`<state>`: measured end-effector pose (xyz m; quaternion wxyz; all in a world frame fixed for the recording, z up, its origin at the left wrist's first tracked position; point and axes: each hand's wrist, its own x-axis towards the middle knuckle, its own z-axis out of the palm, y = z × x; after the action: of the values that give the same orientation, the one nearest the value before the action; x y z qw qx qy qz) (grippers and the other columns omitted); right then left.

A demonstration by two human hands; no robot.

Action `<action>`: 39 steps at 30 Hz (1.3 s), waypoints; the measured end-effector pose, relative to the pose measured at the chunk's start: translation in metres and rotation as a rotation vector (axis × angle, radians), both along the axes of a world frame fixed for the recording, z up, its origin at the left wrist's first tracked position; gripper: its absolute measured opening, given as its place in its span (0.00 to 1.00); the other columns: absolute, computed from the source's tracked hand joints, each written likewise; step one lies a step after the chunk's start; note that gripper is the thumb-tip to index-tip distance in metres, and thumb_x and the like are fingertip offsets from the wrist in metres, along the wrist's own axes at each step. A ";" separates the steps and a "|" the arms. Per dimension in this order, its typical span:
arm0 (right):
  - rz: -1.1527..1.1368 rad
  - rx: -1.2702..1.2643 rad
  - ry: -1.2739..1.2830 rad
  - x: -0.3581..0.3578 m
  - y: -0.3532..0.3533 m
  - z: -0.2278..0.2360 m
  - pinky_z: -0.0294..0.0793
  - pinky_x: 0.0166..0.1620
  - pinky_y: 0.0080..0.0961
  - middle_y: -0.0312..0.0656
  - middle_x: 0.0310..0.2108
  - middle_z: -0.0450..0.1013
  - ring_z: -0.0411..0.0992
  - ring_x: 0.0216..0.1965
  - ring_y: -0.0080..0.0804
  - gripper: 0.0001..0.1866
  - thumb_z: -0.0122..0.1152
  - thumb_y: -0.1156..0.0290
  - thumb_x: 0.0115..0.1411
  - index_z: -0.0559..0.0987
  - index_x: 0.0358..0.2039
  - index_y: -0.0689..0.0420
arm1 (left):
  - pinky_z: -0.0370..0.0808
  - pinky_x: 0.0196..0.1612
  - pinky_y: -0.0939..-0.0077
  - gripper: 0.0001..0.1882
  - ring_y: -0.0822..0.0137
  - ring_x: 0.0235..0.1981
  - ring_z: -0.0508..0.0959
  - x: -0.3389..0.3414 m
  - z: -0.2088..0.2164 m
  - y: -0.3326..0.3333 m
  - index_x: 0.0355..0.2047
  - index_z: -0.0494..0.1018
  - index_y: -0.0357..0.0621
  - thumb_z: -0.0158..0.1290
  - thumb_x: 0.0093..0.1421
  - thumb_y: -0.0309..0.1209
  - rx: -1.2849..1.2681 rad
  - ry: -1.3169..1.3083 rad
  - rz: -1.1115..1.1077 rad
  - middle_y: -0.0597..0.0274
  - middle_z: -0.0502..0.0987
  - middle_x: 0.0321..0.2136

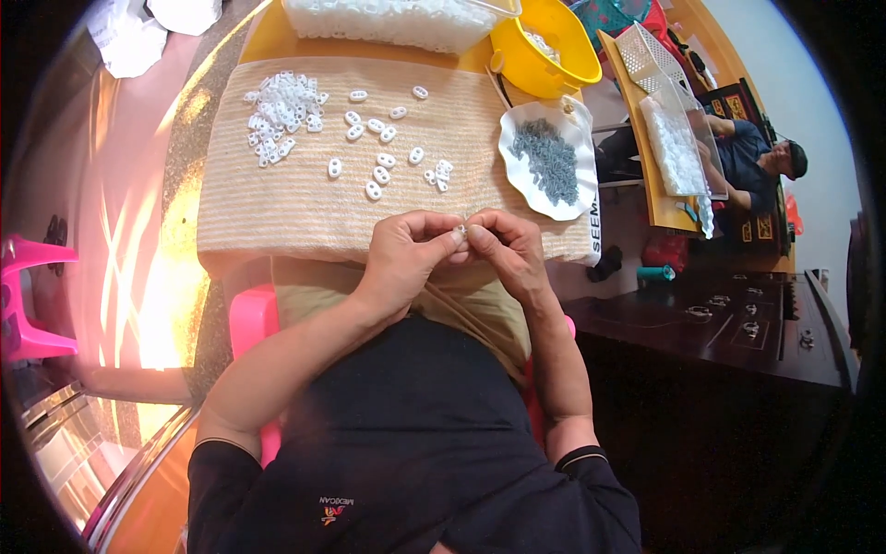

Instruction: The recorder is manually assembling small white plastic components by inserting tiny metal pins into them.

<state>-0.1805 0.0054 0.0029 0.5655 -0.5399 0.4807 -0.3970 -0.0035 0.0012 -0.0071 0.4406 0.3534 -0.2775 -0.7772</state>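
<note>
My left hand (406, 258) and my right hand (510, 251) meet at the near edge of the cloth-covered table, fingertips pinched together. Between them is a small whitish piece (460, 229), mostly covered by the fingers; its exact kind is too small to tell. Beyond my hands, several white oval plastic pieces with two holes (381, 174) lie scattered on the striped cloth (277, 208). A heap of similar white pieces (284, 106) sits at the far left. To the right, a white wavy-rimmed dish (509, 159) holds many small dark grey pieces (551, 159), perhaps screws.
A clear bin (406, 23) full of white pieces and a yellow bucket (565, 69) stand along the far edge. At right, another person (752, 162) sits by a table with a clear box (672, 148) of white pieces. A pink stool (37, 300) stands at left.
</note>
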 end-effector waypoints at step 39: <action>0.043 0.046 -0.081 -0.009 -0.001 -0.005 0.75 0.35 0.16 0.39 0.34 0.75 0.73 0.31 0.20 0.10 0.57 0.74 0.61 0.75 0.41 0.65 | 0.77 0.34 0.85 0.08 0.74 0.29 0.79 0.000 0.001 0.000 0.39 0.73 0.33 0.54 0.59 0.23 0.069 0.102 -0.012 0.59 0.78 0.30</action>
<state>-0.1897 0.0046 -0.0017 0.6052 -0.5204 0.4549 -0.3950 -0.0035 0.0011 -0.0066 0.4370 0.3266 -0.2296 -0.8060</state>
